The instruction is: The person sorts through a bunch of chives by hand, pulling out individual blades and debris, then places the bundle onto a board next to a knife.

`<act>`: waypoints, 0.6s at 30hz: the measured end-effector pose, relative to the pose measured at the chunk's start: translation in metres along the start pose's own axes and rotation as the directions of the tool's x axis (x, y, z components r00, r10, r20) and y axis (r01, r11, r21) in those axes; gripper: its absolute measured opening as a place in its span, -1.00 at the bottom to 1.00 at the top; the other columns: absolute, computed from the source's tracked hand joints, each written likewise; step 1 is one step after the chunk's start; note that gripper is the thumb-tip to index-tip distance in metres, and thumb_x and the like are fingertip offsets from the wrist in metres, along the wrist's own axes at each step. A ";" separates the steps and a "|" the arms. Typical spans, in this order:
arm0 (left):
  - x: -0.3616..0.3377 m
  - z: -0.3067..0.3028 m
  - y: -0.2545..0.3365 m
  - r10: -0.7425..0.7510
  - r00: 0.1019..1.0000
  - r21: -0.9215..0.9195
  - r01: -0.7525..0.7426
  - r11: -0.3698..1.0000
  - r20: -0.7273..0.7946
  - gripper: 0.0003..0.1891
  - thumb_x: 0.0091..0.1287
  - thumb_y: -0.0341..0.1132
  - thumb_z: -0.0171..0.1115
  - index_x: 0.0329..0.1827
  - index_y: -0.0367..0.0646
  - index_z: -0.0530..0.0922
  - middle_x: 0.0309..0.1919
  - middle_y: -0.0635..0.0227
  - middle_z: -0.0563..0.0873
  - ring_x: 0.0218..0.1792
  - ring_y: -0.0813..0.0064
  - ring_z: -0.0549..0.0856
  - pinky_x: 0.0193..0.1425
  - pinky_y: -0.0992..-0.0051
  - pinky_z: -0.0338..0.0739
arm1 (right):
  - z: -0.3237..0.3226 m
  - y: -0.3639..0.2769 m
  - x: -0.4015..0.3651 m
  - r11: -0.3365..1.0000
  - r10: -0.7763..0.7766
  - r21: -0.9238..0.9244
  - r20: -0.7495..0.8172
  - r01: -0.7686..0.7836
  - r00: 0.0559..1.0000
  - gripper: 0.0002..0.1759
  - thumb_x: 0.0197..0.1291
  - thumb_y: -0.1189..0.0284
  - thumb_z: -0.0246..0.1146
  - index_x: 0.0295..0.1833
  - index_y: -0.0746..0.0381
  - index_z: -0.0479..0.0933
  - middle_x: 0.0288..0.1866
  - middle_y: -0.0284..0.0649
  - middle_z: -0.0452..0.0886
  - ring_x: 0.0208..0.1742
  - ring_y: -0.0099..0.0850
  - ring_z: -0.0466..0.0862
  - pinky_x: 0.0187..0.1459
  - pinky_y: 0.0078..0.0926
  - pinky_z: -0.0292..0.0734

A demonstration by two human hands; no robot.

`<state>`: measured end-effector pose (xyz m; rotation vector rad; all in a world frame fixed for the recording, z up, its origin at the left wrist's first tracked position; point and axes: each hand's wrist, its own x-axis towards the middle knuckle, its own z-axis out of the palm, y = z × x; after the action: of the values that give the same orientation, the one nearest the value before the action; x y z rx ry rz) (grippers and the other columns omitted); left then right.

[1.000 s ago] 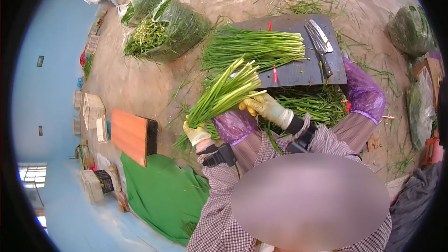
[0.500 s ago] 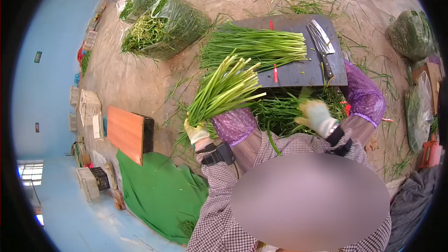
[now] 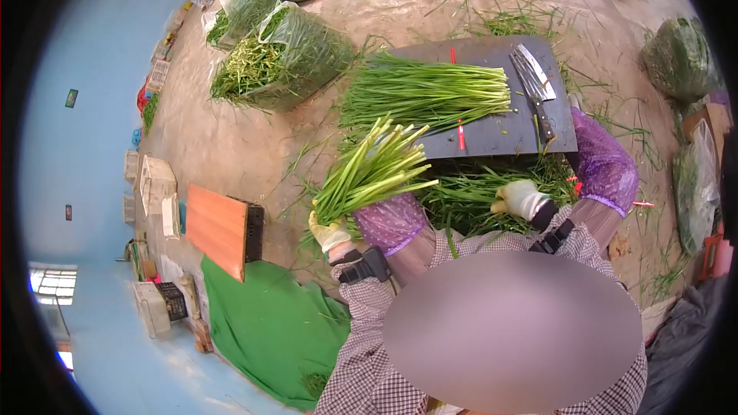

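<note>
Head view: the left hand (image 3: 329, 232) clamps its fingers round a bunch of green stalks (image 3: 377, 169); the right hand (image 3: 521, 198) rests among loose greens (image 3: 467, 198), finger state unclear.

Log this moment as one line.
left hand: grips bunch of green stalks | right hand: in loose greens pile | dark board: stacked stalks, knife

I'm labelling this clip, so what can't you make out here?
Head view:
- Fingertips of the right hand are sunk in loose stalks; grip unclear.
- Base of the bunch is hidden by the left hand gripping it.
- The knife on the board is too small to count blades.
- A blurred patch covers the lap.
</note>
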<state>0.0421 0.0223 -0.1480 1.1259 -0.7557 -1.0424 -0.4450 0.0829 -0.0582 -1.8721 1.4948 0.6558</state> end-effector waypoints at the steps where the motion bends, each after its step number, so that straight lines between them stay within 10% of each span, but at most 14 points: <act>1: -0.014 0.029 0.020 0.015 1.000 0.131 -0.014 0.991 -0.013 -0.73 0.48 -0.56 0.08 0.18 -0.20 0.57 0.09 0.27 0.77 0.14 0.34 0.70 0.22 0.30 0.65 | -0.011 -0.004 -0.015 0.986 -0.033 0.153 -0.161 0.058 0.986 -0.51 0.48 0.08 0.19 0.32 0.16 0.59 0.21 -0.08 0.71 0.20 -0.16 0.71 0.19 -0.27 0.61; 3: -0.015 0.044 0.022 0.032 0.999 0.059 -0.030 0.998 -0.036 -0.70 0.48 -0.54 0.12 0.24 -0.20 0.52 0.13 0.29 0.74 0.17 0.34 0.68 0.26 0.29 0.63 | -0.020 -0.016 -0.013 0.738 -0.135 0.525 -0.501 0.424 0.855 -0.50 0.46 0.16 0.25 0.37 0.21 0.55 0.24 -0.09 0.69 0.24 -0.22 0.69 0.25 -0.30 0.58; 6: -0.013 0.045 0.020 0.026 0.999 -0.186 -0.030 0.982 -0.020 -0.60 0.47 -0.49 0.18 0.35 -0.18 0.43 0.23 0.30 0.67 0.19 0.35 0.66 0.30 0.28 0.62 | -0.062 -0.070 -0.001 -0.189 -0.115 0.629 -0.777 0.754 0.619 -0.53 0.40 0.33 0.36 0.33 0.31 0.53 0.17 -0.19 0.71 0.16 -0.41 0.69 0.21 -0.37 0.58; 12: -0.018 0.059 0.037 0.113 0.990 -0.110 -0.123 0.986 -0.087 -0.58 0.46 -0.46 0.22 0.35 -0.15 0.41 0.18 0.36 0.66 0.14 0.39 0.66 0.25 0.38 0.64 | -0.065 -0.101 0.036 -0.113 -0.070 0.685 -0.728 0.719 0.682 -0.60 0.38 0.49 0.35 0.29 0.31 0.54 0.11 -0.34 0.68 0.09 -0.56 0.61 0.22 -0.51 0.53; 16: -0.008 0.043 0.023 0.021 0.996 -0.336 -0.050 0.941 -0.090 -0.66 0.42 -0.54 0.23 0.22 -0.16 0.48 0.05 0.29 0.70 -0.01 0.41 0.70 0.09 0.30 0.71 | -0.057 -0.112 0.035 -0.329 0.041 0.665 -0.699 0.670 0.714 -0.66 0.38 0.53 0.31 0.23 0.30 0.57 0.02 -0.40 0.69 0.02 -0.61 0.61 0.12 -0.57 0.51; 18: -0.004 0.043 0.012 0.067 0.987 -0.074 -0.079 0.994 -0.147 -0.70 0.40 -0.57 0.24 0.15 -0.17 0.50 0.02 0.26 0.71 -0.07 0.42 0.72 0.03 0.30 0.73 | -0.062 -0.119 0.022 -0.268 0.122 0.631 -0.727 0.728 0.675 -0.71 0.39 0.52 0.30 0.18 0.31 0.59 -0.03 -0.40 0.68 -0.02 -0.62 0.60 0.08 -0.60 0.51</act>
<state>0.0055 0.0120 -0.1243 1.0850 -0.6300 -0.9110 -0.3247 0.0390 -0.0122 -0.8611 0.8748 -1.3523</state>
